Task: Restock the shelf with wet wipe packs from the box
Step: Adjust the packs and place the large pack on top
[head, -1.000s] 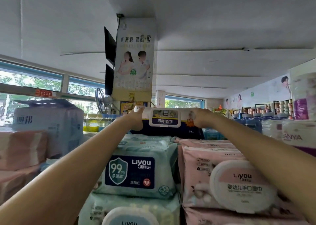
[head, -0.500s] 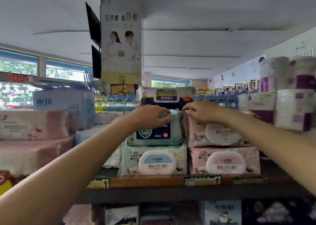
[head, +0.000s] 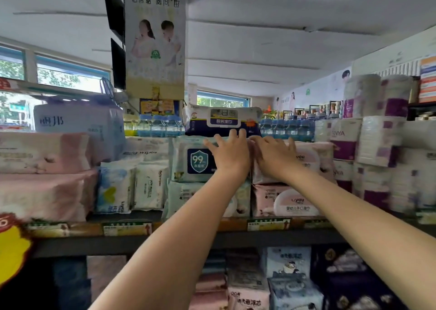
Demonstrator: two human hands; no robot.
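Both hands have come off the navy pack [head: 223,120] since a second ago, when they gripped its two ends. It now lies flat on top of the stacks, lid facing me, resting across the teal pack [head: 192,160] and the pink pack [head: 313,161] beneath it.

My left hand [head: 230,155] is in front of the teal pack, fingers spread and nearly straight, tips at the navy pack's lower edge. Cannot tell whether they touch it. Nothing held.

My right hand [head: 273,155] is just beside the left, over the top of the pink pack, fingers extended and slightly blurred. Nothing held; contact with the pink pack cannot be confirmed.

Below the teal pack sits a pale green pack [head: 182,197], and below the pink pack a second pink one with a round white lid [head: 291,201]. Both rest on the shelf [head: 271,237], which carries price tags [head: 126,228] on its front edge.

Left of the stacks: small white-and-blue packs [head: 132,189], upright. Right: paper rolls in purple-and-white wrap [head: 377,142]. Behind the navy pack: a row of water bottles [head: 160,125]. A poster [head: 155,36] hangs above.

The box is not in view.
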